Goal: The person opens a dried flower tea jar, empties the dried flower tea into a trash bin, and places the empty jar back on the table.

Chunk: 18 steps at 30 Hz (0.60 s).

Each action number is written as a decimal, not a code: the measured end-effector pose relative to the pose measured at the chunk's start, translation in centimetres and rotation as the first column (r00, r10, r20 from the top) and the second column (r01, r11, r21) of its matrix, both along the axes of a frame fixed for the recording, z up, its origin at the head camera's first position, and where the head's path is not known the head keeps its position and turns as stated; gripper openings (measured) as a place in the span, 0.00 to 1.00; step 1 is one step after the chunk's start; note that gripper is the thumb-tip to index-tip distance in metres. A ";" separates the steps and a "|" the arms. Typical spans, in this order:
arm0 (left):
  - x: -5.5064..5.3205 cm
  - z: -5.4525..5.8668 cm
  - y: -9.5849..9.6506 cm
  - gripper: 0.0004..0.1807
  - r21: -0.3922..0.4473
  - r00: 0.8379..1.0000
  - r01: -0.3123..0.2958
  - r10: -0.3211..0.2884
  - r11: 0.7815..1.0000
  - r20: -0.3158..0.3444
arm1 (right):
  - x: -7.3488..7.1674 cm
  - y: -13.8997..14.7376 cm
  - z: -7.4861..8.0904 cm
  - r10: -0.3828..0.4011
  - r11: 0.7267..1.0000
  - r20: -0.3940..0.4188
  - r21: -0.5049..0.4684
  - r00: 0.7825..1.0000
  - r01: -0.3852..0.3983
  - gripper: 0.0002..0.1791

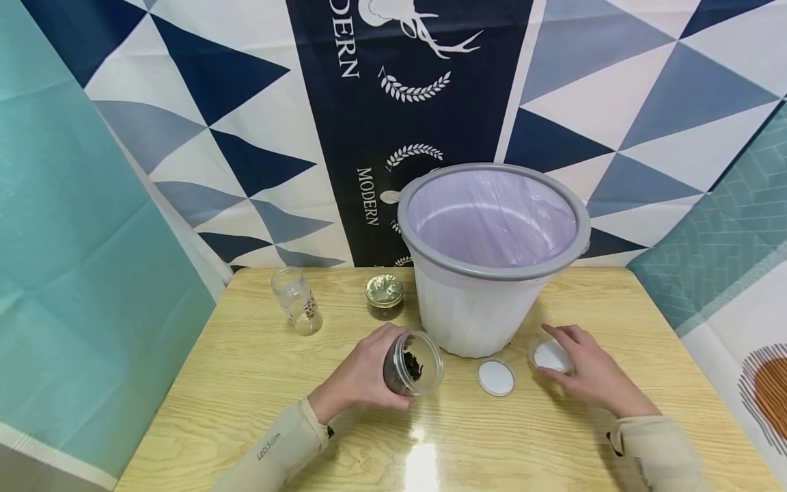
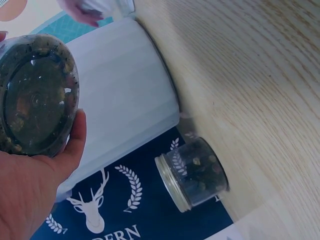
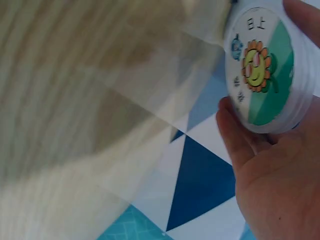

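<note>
Above the tabletop (image 1: 215,389), my left hand (image 1: 369,369) is gripping a jar (image 1: 393,372), probably slick, round its sides; my right hand (image 1: 590,372) is pinching a labelled lid (image 1: 553,357).

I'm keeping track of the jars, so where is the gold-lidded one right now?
In the head view, the gold-lidded jar stands near the back edge of the table, between the clear glass and the white bin.

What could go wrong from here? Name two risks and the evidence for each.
The left hand holds an open jar tilted, not over the bin, so its dark contents might spill onto the table.

The right hand grips the round sunflower-labelled item by its edge, so it could slip.
</note>
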<state>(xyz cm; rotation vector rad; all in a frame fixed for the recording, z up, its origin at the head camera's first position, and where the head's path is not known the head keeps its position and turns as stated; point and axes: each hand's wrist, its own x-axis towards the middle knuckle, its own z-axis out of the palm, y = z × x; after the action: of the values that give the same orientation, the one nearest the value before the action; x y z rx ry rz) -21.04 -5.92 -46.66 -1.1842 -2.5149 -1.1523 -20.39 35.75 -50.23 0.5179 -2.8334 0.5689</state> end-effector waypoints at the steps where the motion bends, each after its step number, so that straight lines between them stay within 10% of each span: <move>1: 0.0 0.0 0.0 0.50 0.000 1.000 -0.001 0.001 1.000 -0.003 | 0.0 0.0 -0.2 -0.004 1.000 0.014 0.007 1.000 0.004 0.43; 18: 0.2 0.2 -0.3 0.51 -0.011 1.000 -0.012 0.012 1.000 -0.024 | -0.2 0.2 -1.9 -0.067 0.993 0.149 0.102 0.987 0.052 0.44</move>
<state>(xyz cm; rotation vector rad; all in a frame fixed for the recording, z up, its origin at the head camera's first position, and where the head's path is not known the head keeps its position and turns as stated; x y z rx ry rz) -20.86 -6.27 -46.44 -1.1769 -2.5109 -1.1163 -20.56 35.97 -52.15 0.4220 -3.0226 0.4790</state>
